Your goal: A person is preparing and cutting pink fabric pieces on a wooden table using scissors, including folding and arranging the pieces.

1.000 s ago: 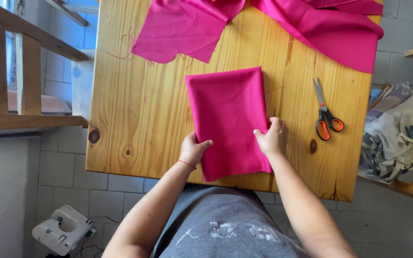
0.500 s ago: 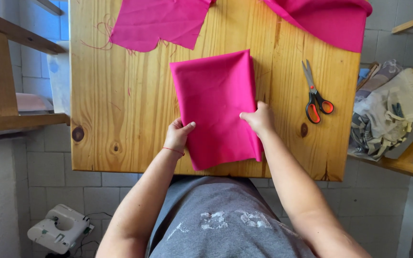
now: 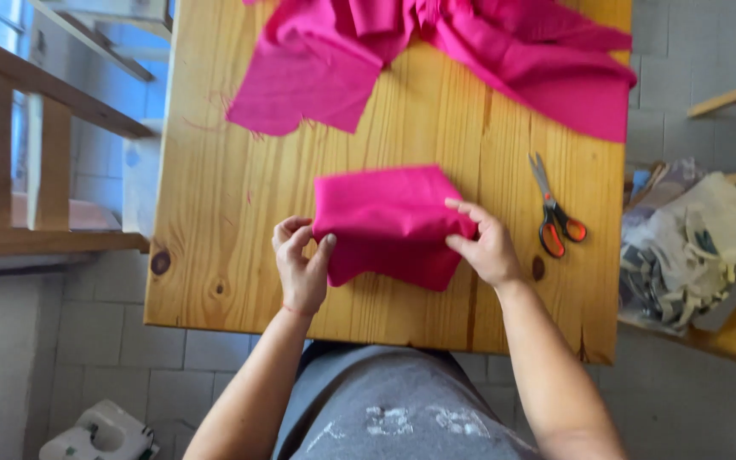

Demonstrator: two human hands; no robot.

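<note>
Pinching opposite edges, both hands' fingers [image 3: 327,247] grip the folded, bulging pink cloth [image 3: 389,221].

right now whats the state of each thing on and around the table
folded pink cloth: folded, flat on table, pinched at both sides
left hand: gripping cloth's left edge
right hand: gripping cloth's right edge
loose pink fabric: spread, rumpled, at far end
scissors: shut, lying flat
wooden table: bearing all

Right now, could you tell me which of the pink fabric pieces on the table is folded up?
The folded pink piece nearest the person, gripped by the left hand and right hand. The other pink fabric lies spread and rumpled at the far edge.
</note>
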